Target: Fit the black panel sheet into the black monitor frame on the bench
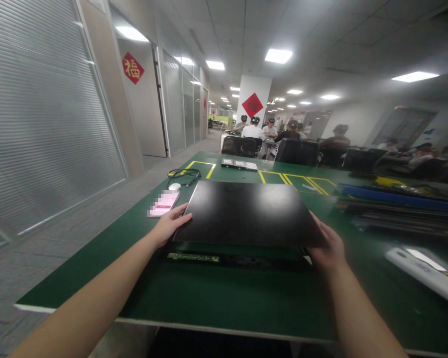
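A large flat black panel (246,211) is lifted a little above the green table (216,298), tilted with its near edge raised. My left hand (169,223) grips its near left corner, fingers closed over the edge. My right hand (326,246) grips its near right corner, thumb on top. Under the panel's near edge lies a dark frame with a narrow green circuit strip (192,257).
A pink phone (163,204), a white mouse (174,186) and a black cable (184,173) lie at the left. Stacked dark and blue panels (395,206) sit at the right, a white device (421,271) nearer. Yellow tape marks the far table. Several people sit beyond.
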### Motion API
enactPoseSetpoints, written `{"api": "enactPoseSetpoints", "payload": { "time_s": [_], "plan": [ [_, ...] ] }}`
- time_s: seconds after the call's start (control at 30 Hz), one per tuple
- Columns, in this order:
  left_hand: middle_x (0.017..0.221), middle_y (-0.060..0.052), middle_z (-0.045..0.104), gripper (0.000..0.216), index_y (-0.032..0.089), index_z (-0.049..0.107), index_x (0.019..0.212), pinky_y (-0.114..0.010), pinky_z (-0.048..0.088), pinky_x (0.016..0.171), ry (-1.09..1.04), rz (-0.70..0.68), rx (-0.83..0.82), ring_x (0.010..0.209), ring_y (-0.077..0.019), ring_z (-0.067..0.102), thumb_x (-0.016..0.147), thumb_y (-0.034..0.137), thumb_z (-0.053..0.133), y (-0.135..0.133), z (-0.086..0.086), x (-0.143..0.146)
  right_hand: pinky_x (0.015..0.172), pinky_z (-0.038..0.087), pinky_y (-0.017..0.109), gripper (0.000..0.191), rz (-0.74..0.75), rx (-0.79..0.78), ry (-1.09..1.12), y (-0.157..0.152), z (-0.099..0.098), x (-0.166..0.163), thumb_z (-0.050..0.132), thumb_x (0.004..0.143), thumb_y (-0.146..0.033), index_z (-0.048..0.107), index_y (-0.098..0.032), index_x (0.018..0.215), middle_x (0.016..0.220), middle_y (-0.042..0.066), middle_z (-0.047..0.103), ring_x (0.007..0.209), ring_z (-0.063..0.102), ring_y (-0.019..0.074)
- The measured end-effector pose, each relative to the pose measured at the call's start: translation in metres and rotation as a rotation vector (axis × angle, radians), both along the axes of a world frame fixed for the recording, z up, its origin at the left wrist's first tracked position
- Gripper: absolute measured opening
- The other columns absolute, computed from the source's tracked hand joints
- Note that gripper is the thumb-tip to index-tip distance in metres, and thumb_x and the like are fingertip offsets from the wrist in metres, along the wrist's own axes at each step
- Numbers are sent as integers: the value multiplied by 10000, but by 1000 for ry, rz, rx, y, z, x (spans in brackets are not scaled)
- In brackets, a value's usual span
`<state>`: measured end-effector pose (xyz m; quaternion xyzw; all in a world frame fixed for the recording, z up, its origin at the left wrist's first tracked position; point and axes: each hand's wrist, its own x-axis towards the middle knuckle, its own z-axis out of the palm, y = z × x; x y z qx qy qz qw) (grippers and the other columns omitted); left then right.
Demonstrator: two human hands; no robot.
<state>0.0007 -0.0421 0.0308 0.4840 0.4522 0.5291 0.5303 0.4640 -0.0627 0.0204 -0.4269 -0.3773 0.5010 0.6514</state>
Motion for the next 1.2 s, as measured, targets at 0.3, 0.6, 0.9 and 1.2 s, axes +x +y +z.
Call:
{"api": "enactPoseSetpoints", "payload": {
  "time_s": [0.3, 0.6, 0.9, 1.2],
  "plan": [
    [1233, -89, 624, 330, 184, 589, 1207, -465, 542, 823, 112, 23, -33, 1008, -250, 644, 891, 274, 619, -5, 8, 0, 741, 552, 437, 236, 30, -85, 70, -10, 4, -6, 667, 686, -343, 681, -190, 865, 799, 81, 722, 862, 687, 287],
    [1250, -96, 618, 329, 184, 591, 1205, -483, 525, 851, 182, 72, 53, 1040, -257, 633, 901, 312, 599, 2, 4, -2, 699, 568, 410, 123, -76, -63, 178, -7, 4, -7, 637, 629, -235, 653, -209, 748, 717, 36, 709, 738, 689, 247],
    [1250, -92, 617, 317, 185, 600, 1189, -482, 527, 851, 469, 57, 86, 1046, -259, 629, 890, 288, 619, 6, -3, -9, 718, 576, 386, 168, -347, 129, 263, 3, 4, -3, 601, 609, -226, 590, -219, 777, 771, 4, 681, 760, 660, 191],
    [1249, -89, 620, 303, 191, 611, 1174, -483, 524, 858, 647, 31, 133, 1052, -261, 626, 888, 293, 619, 7, -7, -9, 639, 567, 391, 314, -678, 258, 212, 8, -2, 6, 650, 539, -191, 507, -246, 813, 830, -47, 618, 760, 626, 170]
  ]
}}
